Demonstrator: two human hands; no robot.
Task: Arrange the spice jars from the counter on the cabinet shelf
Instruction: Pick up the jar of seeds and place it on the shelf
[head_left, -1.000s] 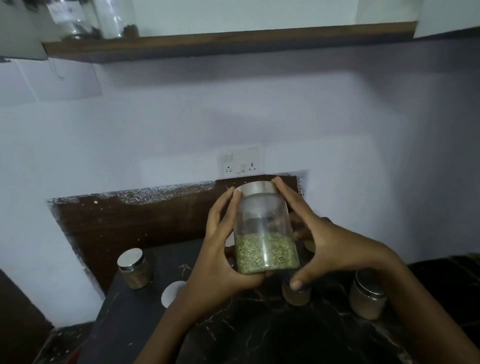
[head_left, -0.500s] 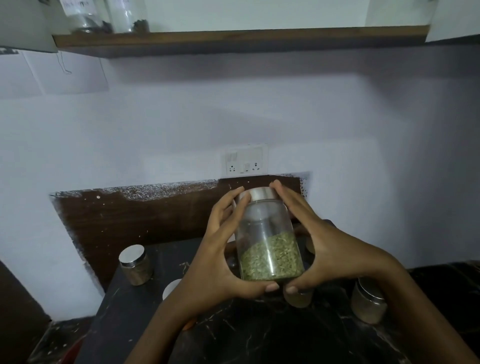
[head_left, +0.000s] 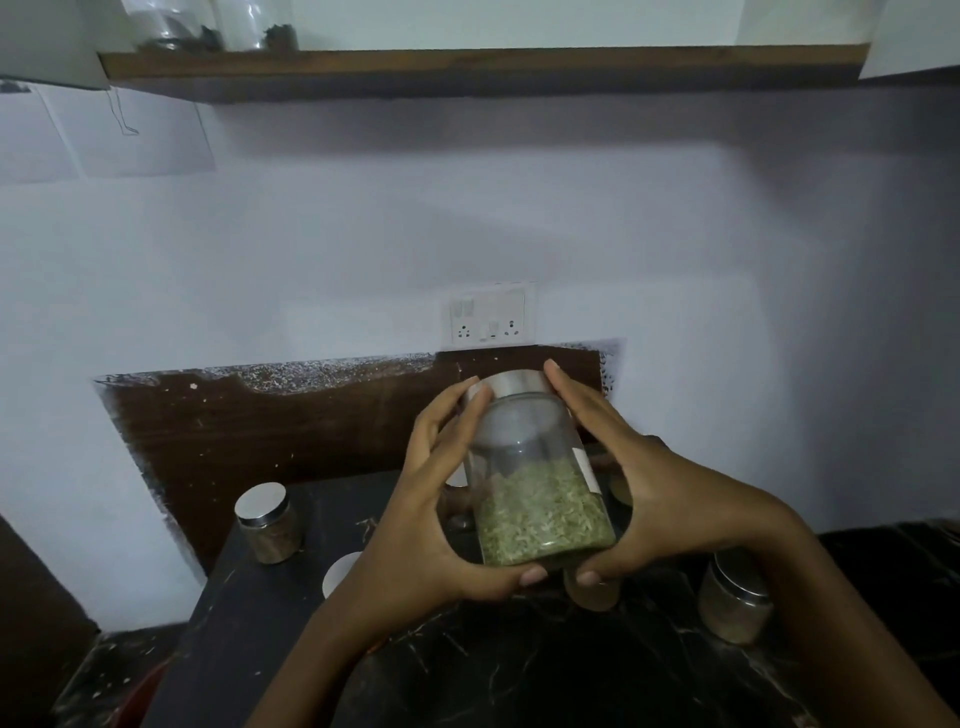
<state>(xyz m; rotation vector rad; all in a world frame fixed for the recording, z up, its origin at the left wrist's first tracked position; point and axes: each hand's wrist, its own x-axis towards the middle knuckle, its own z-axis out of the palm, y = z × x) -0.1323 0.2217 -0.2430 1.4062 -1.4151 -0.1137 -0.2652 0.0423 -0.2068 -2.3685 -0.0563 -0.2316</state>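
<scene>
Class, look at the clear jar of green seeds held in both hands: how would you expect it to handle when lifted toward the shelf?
The jar looks like glass, so probably rigid, smooth and breakable if dropped. It is only about half full of seeds, so likely fairly light, though the loose fill may shift when tilted. The left hand and right hand both cup it, suggesting it is wide for one hand.

jar: (head_left: 530, 478) clear, green seeds, steel lid, tilted
grip: left hand (head_left: 431, 525) and right hand (head_left: 670, 499) clasp its sides
below grip: dark table (head_left: 467, 670), small jars
above grip: shelf (head_left: 467, 65)
</scene>
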